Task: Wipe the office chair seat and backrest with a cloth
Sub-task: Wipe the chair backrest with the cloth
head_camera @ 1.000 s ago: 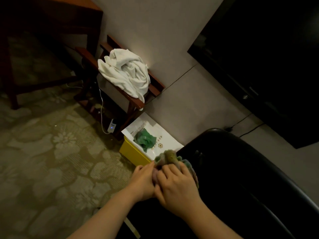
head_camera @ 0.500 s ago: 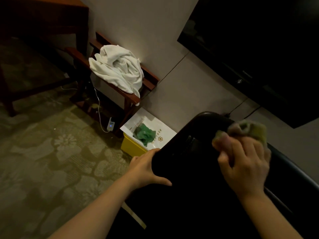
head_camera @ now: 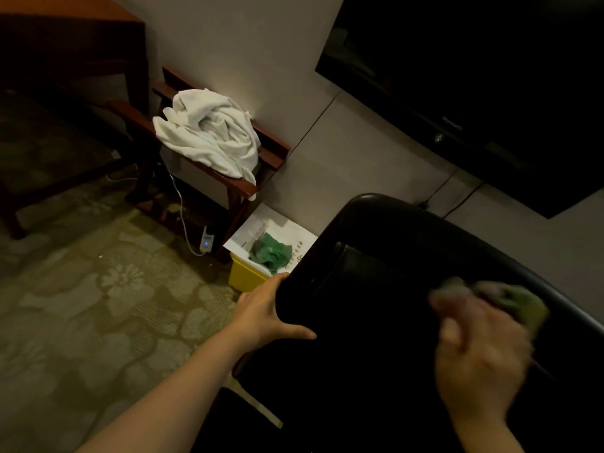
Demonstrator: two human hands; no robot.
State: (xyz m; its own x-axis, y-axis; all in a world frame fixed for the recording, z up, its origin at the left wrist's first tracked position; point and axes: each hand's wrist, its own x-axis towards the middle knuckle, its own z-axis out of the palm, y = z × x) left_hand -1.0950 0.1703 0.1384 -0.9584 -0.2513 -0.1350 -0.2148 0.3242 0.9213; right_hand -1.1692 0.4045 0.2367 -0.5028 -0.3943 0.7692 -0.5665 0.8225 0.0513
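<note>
Gripping the black backrest (head_camera: 376, 289) by its left edge, the left hand (head_camera: 264, 315) clamps fingers behind, thumb in front. The blurred right hand (head_camera: 480, 354) presses a bunched green cloth (head_camera: 519, 305) near the top rim; carpet (head_camera: 98, 305) lies open leftward.

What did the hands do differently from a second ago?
Both hands were bunched on the cloth at the chair's near edge. Then the left hand let go and gripped the edge of the black backrest, while the right hand carried the cloth rightward across the top. The white towel, the yellow bin and the green rag stayed put.
</note>
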